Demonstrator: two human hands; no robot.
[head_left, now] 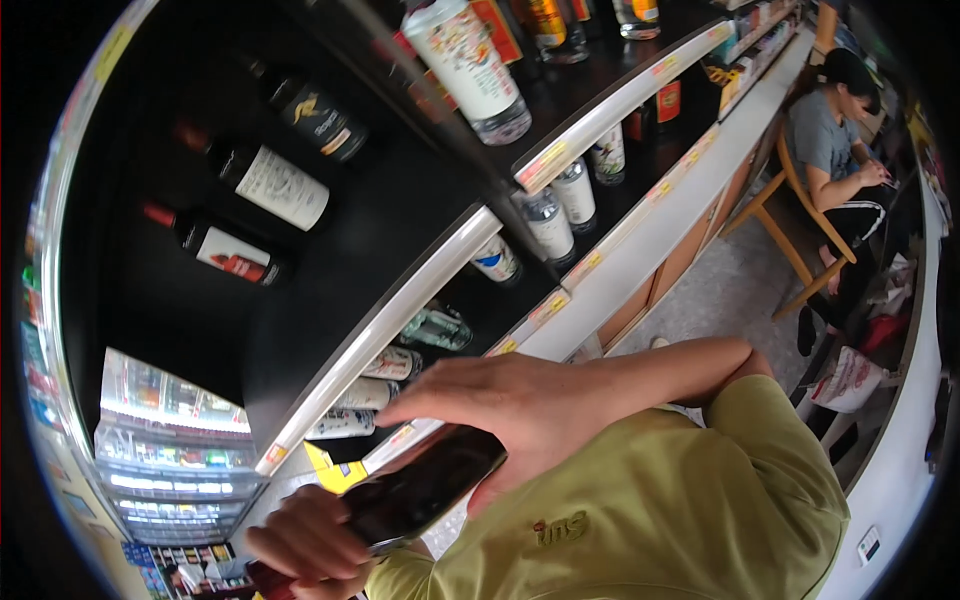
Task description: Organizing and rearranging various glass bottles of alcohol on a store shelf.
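A dark glass bottle [420, 485] lies slanted across my body at the lower middle, in front of my yellow-green shirt [680, 500]. My left hand [310, 540] is closed round its lower-left part, where some red shows below the fingers. My right hand [480, 405] curves over the bottle's upper-right end, its fingers partly hidden. Just beyond them, several white-labelled bottles [365, 395] and a green glass bottle [435, 325] stand on a low shelf behind a white price rail [370, 330].
Dark shelving holds wine bottles [280, 185] at upper left and clear bottles [465, 80] higher up. A seated person [830, 150] on a wooden chair [780, 200] is at the right, near bags [845, 380]. A yellow object [330, 470] lies below the shelf; lit display shelves [175, 450] show at left.
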